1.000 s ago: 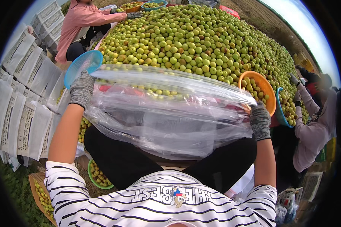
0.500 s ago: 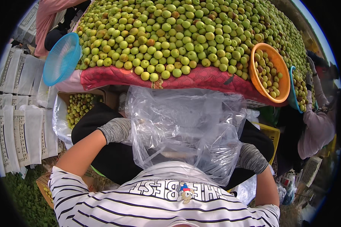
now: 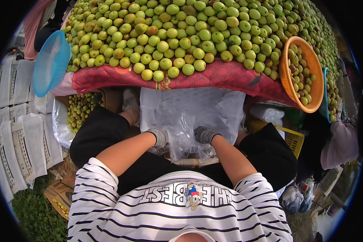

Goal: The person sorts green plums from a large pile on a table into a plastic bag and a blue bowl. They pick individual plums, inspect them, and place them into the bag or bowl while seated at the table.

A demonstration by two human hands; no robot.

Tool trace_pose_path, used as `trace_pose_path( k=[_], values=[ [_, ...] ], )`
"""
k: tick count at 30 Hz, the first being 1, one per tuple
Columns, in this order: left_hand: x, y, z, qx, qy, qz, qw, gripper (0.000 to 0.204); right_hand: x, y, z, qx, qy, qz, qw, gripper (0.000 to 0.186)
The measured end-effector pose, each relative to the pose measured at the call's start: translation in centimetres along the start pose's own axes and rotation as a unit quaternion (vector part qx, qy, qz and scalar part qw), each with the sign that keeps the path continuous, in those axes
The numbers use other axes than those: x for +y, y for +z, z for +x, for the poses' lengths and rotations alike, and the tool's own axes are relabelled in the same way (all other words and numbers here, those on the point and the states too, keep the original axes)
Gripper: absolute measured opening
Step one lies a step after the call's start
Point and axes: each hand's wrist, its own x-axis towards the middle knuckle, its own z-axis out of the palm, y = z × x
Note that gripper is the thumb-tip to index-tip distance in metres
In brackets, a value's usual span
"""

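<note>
A clear plastic liner [image 3: 189,109] is spread over a box-shaped space between my knees, just under the edge of the fruit pile. My left hand [image 3: 160,138], in a grey knitted glove, touches the liner's near left part. My right hand [image 3: 205,135], gloved alike, rests against the plastic a little to the right. Both sets of fingers point down and are mostly hidden, so their grip is unclear. Loose plastic bunches up between and below the hands. Beyond, a large heap of green, partly brownish jujube-like fruit [image 3: 181,40] lies on a red patterned cloth [image 3: 213,76].
A blue basket [image 3: 50,64] stands tilted at the left, an orange basket [image 3: 286,76] holding fruit at the right. Fruit fills a lined box [image 3: 62,125] by my left knee. A yellow crate [image 3: 294,141] sits beyond my right knee. Other people work at both sides.
Both hands have moved inward and forward, closer together. The liner, earlier raised and billowing over my lap, now lies lower and flatter. My view has tipped slightly.
</note>
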Motion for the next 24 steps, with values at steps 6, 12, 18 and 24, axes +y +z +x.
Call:
trace_pose_path(
  k=[6, 12, 18, 24],
  values=[
    [-2.8, -2.2, -5.2, 0.026, 0.082, 0.020, 0.996, 0.026, -0.3, 4.0, 5.3, 0.080, -0.050, 0.131, 0.987, 0.027],
    [-9.2, -3.2, -15.3, 0.135, -0.262, -0.133, 0.946, 0.031, 1.0, 3.9, 7.6, 0.228, -0.081, 0.226, 0.944, 0.027],
    [-15.5, -1.6, -9.5, 0.322, -0.296, -0.169, 0.883, 0.030, 13.1, -1.1, -6.8, 0.442, 0.368, 0.129, 0.808, 0.031],
    [-21.1, 0.0, -1.0, 0.600, -0.288, -0.064, 0.744, 0.032, 21.0, -2.5, -9.3, 0.306, 0.524, 0.221, 0.764, 0.031]
  ],
)
